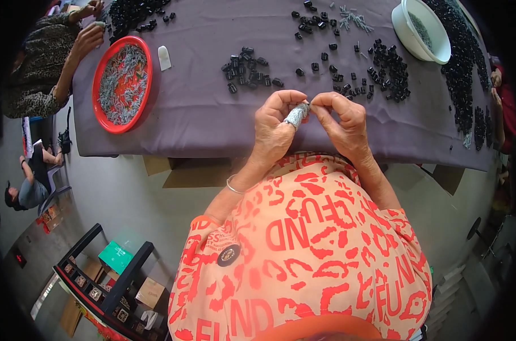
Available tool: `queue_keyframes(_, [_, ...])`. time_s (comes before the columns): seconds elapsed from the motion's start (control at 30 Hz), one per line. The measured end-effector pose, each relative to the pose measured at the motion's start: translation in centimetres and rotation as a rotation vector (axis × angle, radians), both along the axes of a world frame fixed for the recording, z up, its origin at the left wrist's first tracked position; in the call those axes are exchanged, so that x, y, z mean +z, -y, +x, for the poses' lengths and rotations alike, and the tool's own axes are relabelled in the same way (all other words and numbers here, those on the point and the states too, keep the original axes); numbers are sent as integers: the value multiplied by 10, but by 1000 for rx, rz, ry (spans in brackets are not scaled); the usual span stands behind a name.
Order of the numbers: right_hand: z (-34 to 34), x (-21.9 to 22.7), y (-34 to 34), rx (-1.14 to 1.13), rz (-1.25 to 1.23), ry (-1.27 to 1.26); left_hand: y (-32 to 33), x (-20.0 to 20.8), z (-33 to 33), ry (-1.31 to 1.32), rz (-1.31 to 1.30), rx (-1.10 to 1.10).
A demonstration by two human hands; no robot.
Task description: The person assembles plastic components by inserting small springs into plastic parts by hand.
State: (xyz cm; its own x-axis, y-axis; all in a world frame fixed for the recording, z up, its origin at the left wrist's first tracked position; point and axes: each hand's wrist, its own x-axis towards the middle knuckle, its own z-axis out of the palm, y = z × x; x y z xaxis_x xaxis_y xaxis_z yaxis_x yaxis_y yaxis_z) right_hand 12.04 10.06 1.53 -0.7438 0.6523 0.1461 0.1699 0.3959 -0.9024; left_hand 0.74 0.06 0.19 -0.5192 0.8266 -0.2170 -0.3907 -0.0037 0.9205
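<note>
Just past the near edge of the table, my left hand point(274, 124) and my right hand point(348, 124) meet fingertip to fingertip. Both are closed in a pinch on a small dark piece point(308, 103), mostly hidden by the fingers. A grey-white wrap point(295, 115) covers the thumb of my left hand. Beyond my left hand lies a loose group of short black plastic pieces point(246, 69). A larger scatter of similar black pieces point(390, 71) spreads beyond and to the right of my right hand.
A red basin point(147, 94) of small grey pins stands at the left, beside a white oval item point(164, 58). At the far right are a white basin point(403, 28) and a long black heap point(460, 85). Another person's hand point(88, 41) works at the far left.
</note>
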Motion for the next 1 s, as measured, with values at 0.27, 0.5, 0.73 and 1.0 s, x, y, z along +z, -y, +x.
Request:
queue_keyframes(0.27, [-18,-2,-20,-43,8,-88,6,-5,-11,173,36,60])
queue_keyframes(0.5, [-48,-26,-32,-47,798,270,8,-6,-17,247,91,116])
queue_keyframes(0.73, [-27,-20,-30,-48,392,73,10,-3,-21,203,95,137])
queue_keyframes(1.0, [-6,-7,-21,-13,-665,-299,0,8,-13,173,109,78])
